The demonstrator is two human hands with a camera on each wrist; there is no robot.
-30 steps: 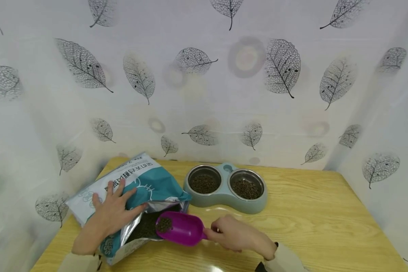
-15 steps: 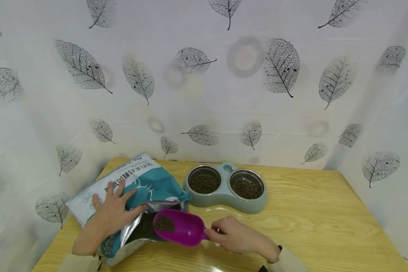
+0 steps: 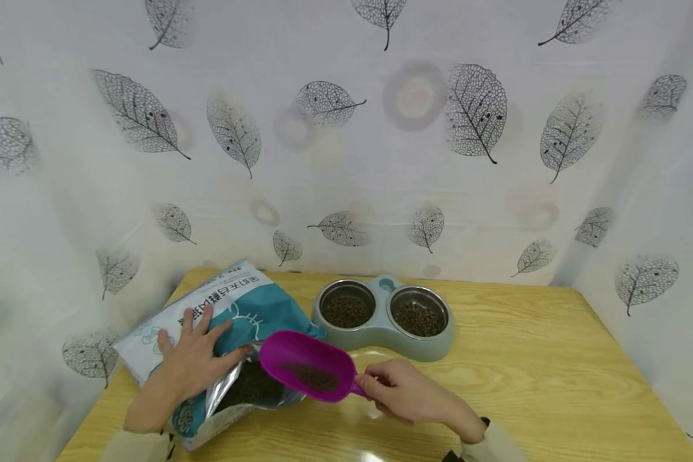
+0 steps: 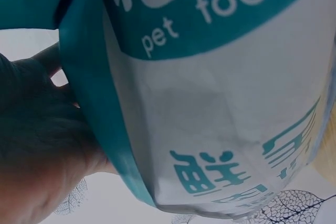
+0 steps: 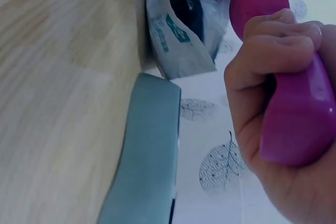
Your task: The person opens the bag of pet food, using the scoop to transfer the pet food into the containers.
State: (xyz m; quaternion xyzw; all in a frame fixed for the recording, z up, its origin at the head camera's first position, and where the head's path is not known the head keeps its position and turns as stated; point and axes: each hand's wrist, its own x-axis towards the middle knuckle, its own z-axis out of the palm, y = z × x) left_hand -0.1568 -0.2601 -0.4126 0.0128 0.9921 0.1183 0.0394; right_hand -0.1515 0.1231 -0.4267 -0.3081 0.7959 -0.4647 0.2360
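A teal-and-white pet food bag (image 3: 265, 308) lies on its side at the left, its mouth facing the front right with dark kibble (image 3: 251, 385) inside. My left hand (image 3: 193, 359) rests on the bag with fingers spread, thumb at the mouth's edge. In the left wrist view, the printed bag (image 4: 184, 98) fills most of the picture. My right hand (image 3: 401, 391) grips the handle of a magenta scoop (image 3: 300, 350), which holds some kibble towards its handle end. The scoop overlaps the bag's mouth from above. In the right wrist view, the fingers curl round the handle (image 5: 299, 114).
A blue-grey double feeder (image 3: 389, 340) stands behind the scoop, with kibble in both steel bowls. Its side (image 5: 149, 145) shows in the right wrist view. The wood-grain table (image 3: 525, 372) stretches to the right. A leaf-patterned curtain (image 3: 346, 160) surrounds the back and sides.
The scoop has risen from the bag's mouth and tilted back, its kibble sliding from the tip towards the handle. My right hand moved slightly right; the left hand and bag stayed put.
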